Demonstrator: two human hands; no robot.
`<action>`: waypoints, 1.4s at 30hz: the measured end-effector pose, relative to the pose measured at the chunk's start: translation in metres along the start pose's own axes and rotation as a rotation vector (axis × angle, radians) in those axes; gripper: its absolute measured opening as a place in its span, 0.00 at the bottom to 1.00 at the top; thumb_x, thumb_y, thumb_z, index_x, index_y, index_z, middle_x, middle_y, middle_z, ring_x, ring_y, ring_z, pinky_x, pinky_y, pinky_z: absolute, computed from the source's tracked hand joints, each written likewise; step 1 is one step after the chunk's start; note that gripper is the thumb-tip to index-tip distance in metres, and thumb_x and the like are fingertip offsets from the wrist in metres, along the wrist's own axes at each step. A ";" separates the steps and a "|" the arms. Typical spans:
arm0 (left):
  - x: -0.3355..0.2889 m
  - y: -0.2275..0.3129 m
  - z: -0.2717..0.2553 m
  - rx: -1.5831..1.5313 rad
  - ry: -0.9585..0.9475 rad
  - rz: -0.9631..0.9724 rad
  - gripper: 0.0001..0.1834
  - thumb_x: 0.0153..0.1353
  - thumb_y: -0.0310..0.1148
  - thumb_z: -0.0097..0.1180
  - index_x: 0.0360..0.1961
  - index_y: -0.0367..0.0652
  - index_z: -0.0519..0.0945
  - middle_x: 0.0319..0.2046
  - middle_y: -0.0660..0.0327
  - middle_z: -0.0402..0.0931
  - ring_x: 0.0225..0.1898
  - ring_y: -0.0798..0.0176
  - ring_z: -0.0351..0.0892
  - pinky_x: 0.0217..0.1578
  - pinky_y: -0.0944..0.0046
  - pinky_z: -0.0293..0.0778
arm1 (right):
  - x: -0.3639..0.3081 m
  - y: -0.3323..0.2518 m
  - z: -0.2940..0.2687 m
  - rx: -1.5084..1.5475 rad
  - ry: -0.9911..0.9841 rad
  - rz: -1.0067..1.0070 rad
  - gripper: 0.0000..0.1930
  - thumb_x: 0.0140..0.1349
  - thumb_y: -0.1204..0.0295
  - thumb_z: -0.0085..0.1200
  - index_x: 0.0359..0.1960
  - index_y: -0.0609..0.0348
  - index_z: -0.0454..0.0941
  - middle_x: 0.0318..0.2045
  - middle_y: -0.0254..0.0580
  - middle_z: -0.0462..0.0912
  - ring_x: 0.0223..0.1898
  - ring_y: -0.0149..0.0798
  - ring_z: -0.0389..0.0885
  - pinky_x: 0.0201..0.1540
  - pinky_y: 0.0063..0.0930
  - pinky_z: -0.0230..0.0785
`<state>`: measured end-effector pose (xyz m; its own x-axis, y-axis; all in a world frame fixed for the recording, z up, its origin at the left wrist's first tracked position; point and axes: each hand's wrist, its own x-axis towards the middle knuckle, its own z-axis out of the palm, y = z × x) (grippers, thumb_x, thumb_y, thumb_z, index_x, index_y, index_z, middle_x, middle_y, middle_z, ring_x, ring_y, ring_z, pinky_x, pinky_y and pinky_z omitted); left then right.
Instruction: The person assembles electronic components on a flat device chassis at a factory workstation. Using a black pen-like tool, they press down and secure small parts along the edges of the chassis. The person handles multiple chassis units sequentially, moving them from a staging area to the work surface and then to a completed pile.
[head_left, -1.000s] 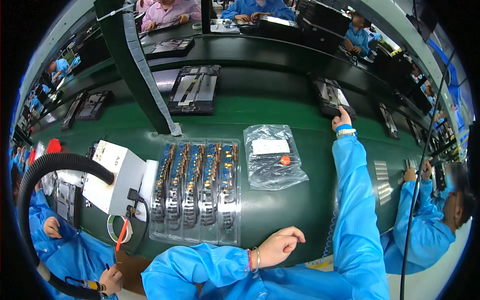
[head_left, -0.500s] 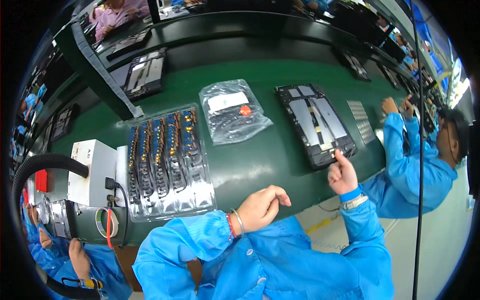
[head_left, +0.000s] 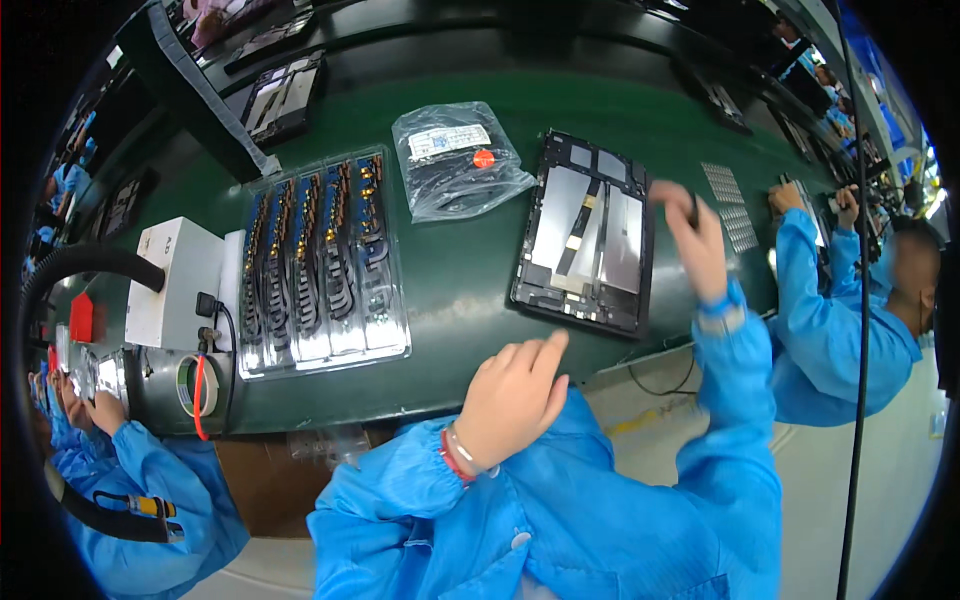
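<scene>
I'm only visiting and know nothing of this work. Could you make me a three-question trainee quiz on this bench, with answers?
1. Multiple choice: what lies between the clear tray and the opened device?
A) a white box
B) a plastic bag
C) a roll of tape

2. True or false: the person's left grip is lifting the plastic bag.

3. Fill in: the small parts in the clear tray lie in ___ columns.

Key:
1. B.
2. False: the left grip is below the opened device's lower edge, with nothing visibly held.
3. Five.
</scene>
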<state>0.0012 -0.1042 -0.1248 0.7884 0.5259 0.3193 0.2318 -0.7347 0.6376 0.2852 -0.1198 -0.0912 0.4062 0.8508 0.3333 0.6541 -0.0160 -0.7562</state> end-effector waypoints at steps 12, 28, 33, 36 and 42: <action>-0.014 -0.017 0.001 0.034 0.191 -0.242 0.40 0.51 0.35 0.58 0.60 0.28 0.53 0.50 0.39 0.62 0.51 0.41 0.62 0.53 0.53 0.61 | -0.007 0.049 -0.022 -0.331 -0.163 0.041 0.13 0.57 0.65 0.52 0.28 0.67 0.73 0.17 0.45 0.71 0.19 0.34 0.68 0.24 0.26 0.62; -0.057 -0.026 -0.022 0.270 0.335 -0.387 0.22 0.44 0.28 0.64 0.42 0.33 0.75 0.33 0.53 0.75 0.30 0.55 0.76 0.31 0.63 0.73 | -0.104 0.005 -0.003 -0.417 -0.254 -0.103 0.32 0.35 0.74 0.67 0.48 0.63 0.73 0.30 0.47 0.76 0.31 0.44 0.77 0.34 0.29 0.69; -0.070 -0.031 -0.031 0.331 0.403 -0.398 0.19 0.43 0.26 0.65 0.39 0.34 0.77 0.30 0.53 0.78 0.27 0.56 0.78 0.28 0.63 0.73 | -0.120 -0.012 0.020 -0.353 -0.198 -0.030 0.30 0.34 0.74 0.68 0.46 0.61 0.75 0.30 0.44 0.77 0.30 0.39 0.77 0.32 0.26 0.69; -0.071 -0.025 -0.041 0.286 0.372 -0.465 0.17 0.43 0.24 0.64 0.37 0.35 0.78 0.29 0.54 0.78 0.27 0.56 0.77 0.29 0.63 0.73 | -0.110 -0.030 0.016 -0.334 -0.217 0.077 0.26 0.38 0.78 0.65 0.44 0.61 0.76 0.33 0.43 0.78 0.30 0.35 0.77 0.31 0.22 0.68; -0.046 -0.015 -0.088 0.287 0.314 -0.278 0.07 0.48 0.28 0.61 0.28 0.39 0.76 0.24 0.57 0.76 0.24 0.55 0.75 0.25 0.62 0.70 | -0.073 -0.056 0.012 0.125 -0.029 -0.168 0.16 0.62 0.65 0.41 0.34 0.66 0.76 0.30 0.39 0.75 0.31 0.30 0.71 0.32 0.22 0.63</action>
<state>-0.0889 -0.0803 -0.0872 0.4756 0.7892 0.3885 0.5905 -0.6138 0.5240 0.2117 -0.1746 -0.0801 0.2783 0.8510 0.4453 0.6262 0.1908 -0.7560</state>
